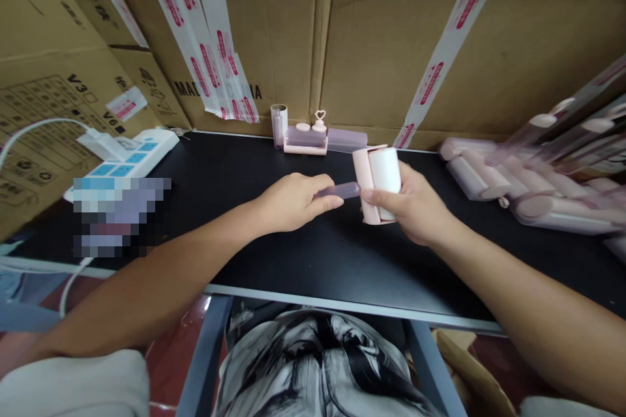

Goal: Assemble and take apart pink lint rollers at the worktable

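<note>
Above the middle of the black table, my right hand (413, 205) is closed around a lint roller (386, 176) with a white roll and a pink holder. My left hand (298, 202) pinches a translucent purple plastic cover (346, 191) between thumb and fingers. The far end of this cover points at the lint roller's pink side; whether the two touch I cannot tell. Behind my hands, along the cardboard, stand an upright white roll in a clear sleeve (278, 126), a pink holder (305, 148), a heart-shaped pink loop piece (319, 121) and another purple cover (347, 139).
Several pink lint rollers with purple covers (489, 176) are piled at the right, partly blurred. At the left lie a power strip (132, 159) with a plugged-in white charger (105, 145) and a pixelated object (120, 215). Taped cardboard (372, 45) walls the table's back.
</note>
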Demonstrator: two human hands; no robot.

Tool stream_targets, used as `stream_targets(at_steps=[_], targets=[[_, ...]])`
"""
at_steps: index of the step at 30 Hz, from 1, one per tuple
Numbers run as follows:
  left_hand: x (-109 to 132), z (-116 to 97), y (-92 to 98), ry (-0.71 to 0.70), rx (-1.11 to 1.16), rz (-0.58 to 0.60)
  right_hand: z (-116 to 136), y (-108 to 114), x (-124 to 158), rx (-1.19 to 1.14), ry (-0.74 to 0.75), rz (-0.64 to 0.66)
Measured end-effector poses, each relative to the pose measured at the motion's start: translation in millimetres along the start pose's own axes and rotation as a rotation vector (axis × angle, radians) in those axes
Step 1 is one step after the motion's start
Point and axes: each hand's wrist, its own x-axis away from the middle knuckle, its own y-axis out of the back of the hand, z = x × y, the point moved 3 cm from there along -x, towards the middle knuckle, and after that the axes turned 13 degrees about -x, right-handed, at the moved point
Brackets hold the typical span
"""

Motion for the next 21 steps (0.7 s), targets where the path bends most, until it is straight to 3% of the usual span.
stream_targets(at_steps=[6,10,15,18,21], targets=[[1,-1,11.8,-0.035,0.078,-0.042,18,7,-1,-0.042,0.037,-0.034],[0,3,8.8,-0.003,0.031,0.017,5,4,-4,-0.045,-0.004,-0.002],[-1,6,3.4,0.017,-0.089,0.148,-16,-5,-5,-0.089,-0.158,0.085],[-1,8,4.2,0.063,-0.141,0.130,-21,8,-27,-0.033,-0.142,0.145],[0,10,5.6,0.080,-0.125,0.090,-20,35,-79,0.423,0.120,0.041]])
